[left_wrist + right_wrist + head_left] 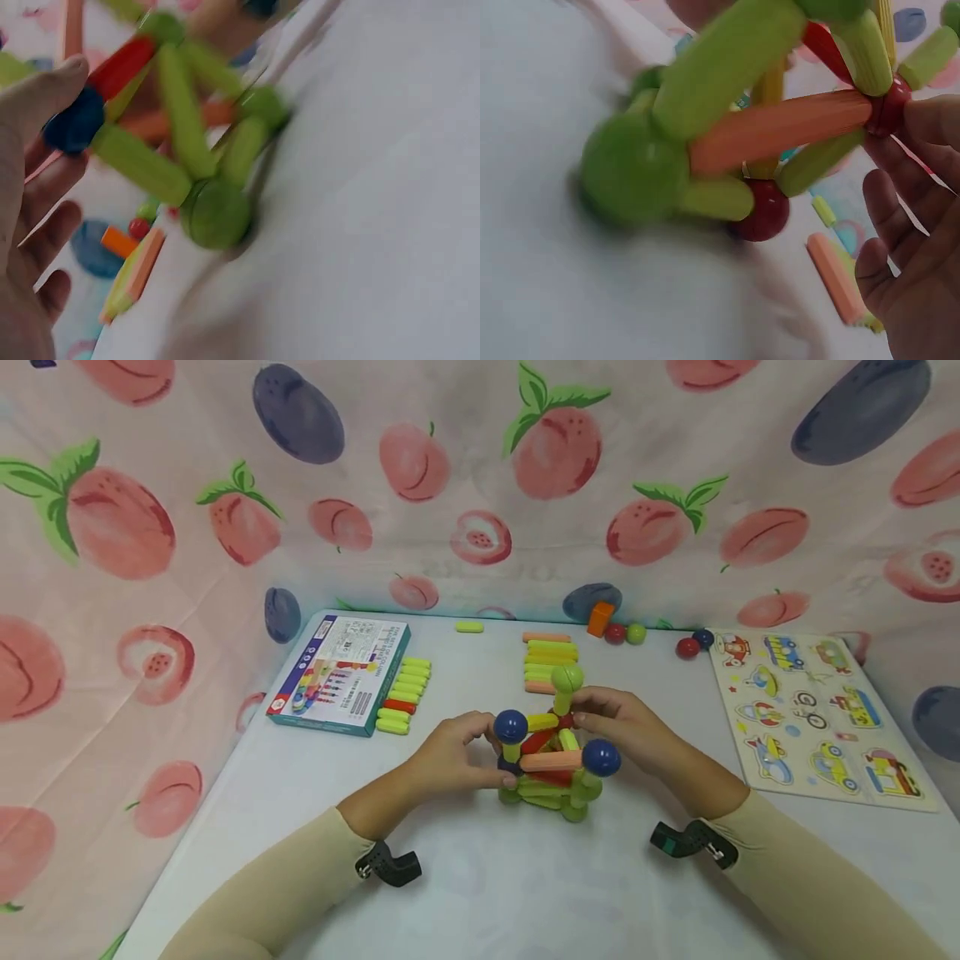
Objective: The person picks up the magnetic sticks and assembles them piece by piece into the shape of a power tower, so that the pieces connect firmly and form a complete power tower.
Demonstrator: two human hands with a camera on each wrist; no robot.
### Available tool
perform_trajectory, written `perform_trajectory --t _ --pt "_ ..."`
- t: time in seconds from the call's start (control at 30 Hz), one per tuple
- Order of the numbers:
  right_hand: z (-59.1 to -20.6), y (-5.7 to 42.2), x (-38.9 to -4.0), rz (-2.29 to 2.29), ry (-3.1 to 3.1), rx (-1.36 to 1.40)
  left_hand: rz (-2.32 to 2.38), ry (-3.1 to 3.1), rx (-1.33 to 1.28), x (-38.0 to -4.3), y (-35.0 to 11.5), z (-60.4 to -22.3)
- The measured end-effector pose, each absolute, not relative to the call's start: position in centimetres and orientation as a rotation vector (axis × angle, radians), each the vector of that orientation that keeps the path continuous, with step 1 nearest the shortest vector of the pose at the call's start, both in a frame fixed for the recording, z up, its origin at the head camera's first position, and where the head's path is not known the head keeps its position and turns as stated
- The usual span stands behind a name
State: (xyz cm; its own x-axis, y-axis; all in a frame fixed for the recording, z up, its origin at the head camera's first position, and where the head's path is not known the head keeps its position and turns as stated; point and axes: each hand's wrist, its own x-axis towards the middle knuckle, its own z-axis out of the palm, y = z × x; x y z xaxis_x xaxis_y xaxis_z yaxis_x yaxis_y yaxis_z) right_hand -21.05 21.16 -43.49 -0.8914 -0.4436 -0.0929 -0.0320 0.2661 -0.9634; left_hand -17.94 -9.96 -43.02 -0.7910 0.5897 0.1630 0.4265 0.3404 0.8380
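Note:
A frame of coloured rods and balls (551,762) stands on the white table between both hands. My left hand (453,756) pinches a dark blue ball (73,124) at its left corner, thumb on one side and fingers behind. At the far right corner my right hand (626,727) holds a red ball (889,105) between thumb and fingers. Green balls (217,214) form lower corners, joined by green, yellow, red and orange rods. Blue balls (511,727) and a green ball (567,677) top short upright rods.
A boxed set (341,672) lies at the left, with short green rods (411,679) and a red one beside it. Behind the frame are stacked rods (551,647), an orange block (600,618) and loose balls (636,633). A picture puzzle board (817,718) lies at the right.

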Motion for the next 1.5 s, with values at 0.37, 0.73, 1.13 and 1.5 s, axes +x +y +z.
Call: perform_trajectory --t 0.37,0.73,1.13,1.5 --pt "-43.3 17.8 -24.5 -1.660 1.951 -0.633 1.350 2.856 1.105 -14.0 -6.9 -43.4" --pt "-42.6 18.4 -26.1 -1.404 2.290 -0.681 1.535 2.816 1.210 -13.2 -6.6 -44.0" --pt "-45.3 19.9 -28.2 -0.523 2.954 -0.749 1.992 2.540 0.833 -17.2 -8.1 -42.7" --pt "-44.3 21.1 -27.0 -0.391 2.733 -0.715 1.854 2.553 0.894 -18.1 -7.8 -42.9"
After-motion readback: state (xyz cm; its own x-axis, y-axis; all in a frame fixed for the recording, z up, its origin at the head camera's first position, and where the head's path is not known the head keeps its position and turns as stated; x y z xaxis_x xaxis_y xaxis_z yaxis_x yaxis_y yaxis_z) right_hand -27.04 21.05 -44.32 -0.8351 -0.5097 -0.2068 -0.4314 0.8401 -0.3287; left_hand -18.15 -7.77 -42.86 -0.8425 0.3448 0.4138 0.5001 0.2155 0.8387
